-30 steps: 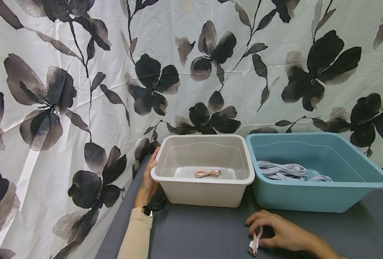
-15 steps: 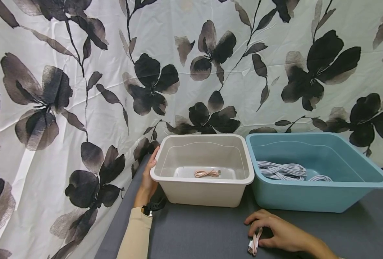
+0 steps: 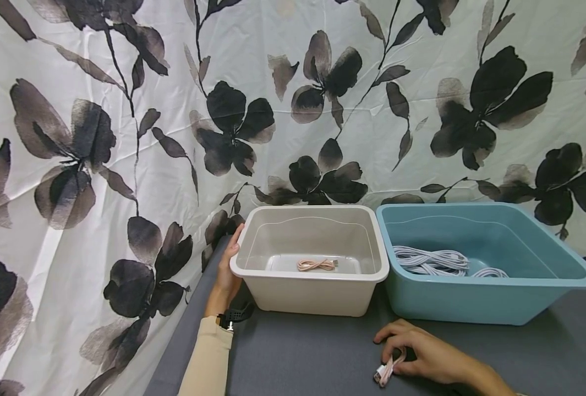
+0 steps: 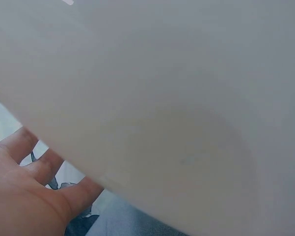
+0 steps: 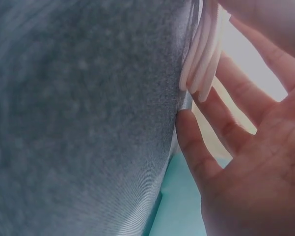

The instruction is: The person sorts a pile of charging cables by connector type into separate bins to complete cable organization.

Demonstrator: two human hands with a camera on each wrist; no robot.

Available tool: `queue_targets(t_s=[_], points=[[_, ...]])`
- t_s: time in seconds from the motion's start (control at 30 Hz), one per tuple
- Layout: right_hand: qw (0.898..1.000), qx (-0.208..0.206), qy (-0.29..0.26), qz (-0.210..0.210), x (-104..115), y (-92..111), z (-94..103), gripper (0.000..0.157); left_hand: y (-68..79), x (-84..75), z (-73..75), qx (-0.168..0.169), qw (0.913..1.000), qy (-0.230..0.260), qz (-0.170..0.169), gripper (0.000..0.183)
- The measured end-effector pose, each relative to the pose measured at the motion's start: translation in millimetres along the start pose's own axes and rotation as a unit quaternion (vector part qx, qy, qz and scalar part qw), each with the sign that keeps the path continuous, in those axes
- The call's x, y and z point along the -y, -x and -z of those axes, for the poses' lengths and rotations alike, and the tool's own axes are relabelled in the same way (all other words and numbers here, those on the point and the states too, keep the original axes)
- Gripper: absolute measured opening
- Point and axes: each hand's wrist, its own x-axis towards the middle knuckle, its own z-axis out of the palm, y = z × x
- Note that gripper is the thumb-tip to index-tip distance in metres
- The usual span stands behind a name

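My right hand [image 3: 423, 352] pinches a small bundled pale pink USB cable [image 3: 398, 362] low over the grey table, in front of the two bins. The plug end sticks out to the lower left. Loops of the pink cable [image 5: 203, 59] hang beside the fingers in the right wrist view. With fingers extended, my left hand [image 3: 228, 275] rests against the left side of a beige plastic bin [image 3: 312, 294]; the bin's wall hides the fingertips in the left wrist view. Inside that bin lies another bundled pink cable [image 3: 317, 265].
A larger blue bin [image 3: 471, 301] stands right beside the beige one, rims nearly touching. Bundled white cables [image 3: 431, 260] lie in it. Both stand on a grey cloth-covered table [image 3: 302, 352], before a hanging white curtain [image 3: 174, 82] with dark flowers.
The pink cable in my right hand has tilted, its plug end swinging a little left and up. My left hand and both bins stay in place.
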Motion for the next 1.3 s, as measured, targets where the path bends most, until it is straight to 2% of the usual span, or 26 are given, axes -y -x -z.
queue_targets(t_s=[0.2, 0.37, 0.6, 0.7, 0.87, 1.1, 1.3], points=[[0.999, -0.001, -0.041, -0.009, -1, -1, -0.9, 0.02, -3.8, 5.7, 4.7, 0.003, 0.9999, 0.011, 0.001, 0.061], [0.999, -0.011, -0.039, -0.008, -1, -3, -1.0, 0.018, -5.7, 10.6, 7.5, -0.002, 0.9999, 0.014, 0.0, 0.059], [0.998, -0.041, -0.034, 0.03, -2, -5, 2.2, 0.02, -5.3, 9.4, 6.8, -0.003, 0.9998, 0.02, -0.003, 0.058], [0.998, -0.047, -0.045, 0.024, -1, -6, 5.4, 0.019, -5.0, 7.9, 5.9, -0.001, 0.9998, 0.02, -0.005, 0.058], [0.996, -0.051, -0.066, 0.028, 1, -8, 9.2, 0.019, -4.3, 6.2, 4.3, 0.002, 0.9999, 0.015, -0.003, 0.056], [0.995, -0.048, -0.085, 0.036, 3, -10, 13.6, 0.026, -3.8, 7.4, 5.2, -0.001, 1.0, 0.01, 0.002, 0.056], [0.995, -0.045, -0.083, 0.032, 14, -15, 22.3, 0.021, -3.0, 8.1, 6.4, -0.002, 0.9999, 0.013, 0.001, 0.057]])
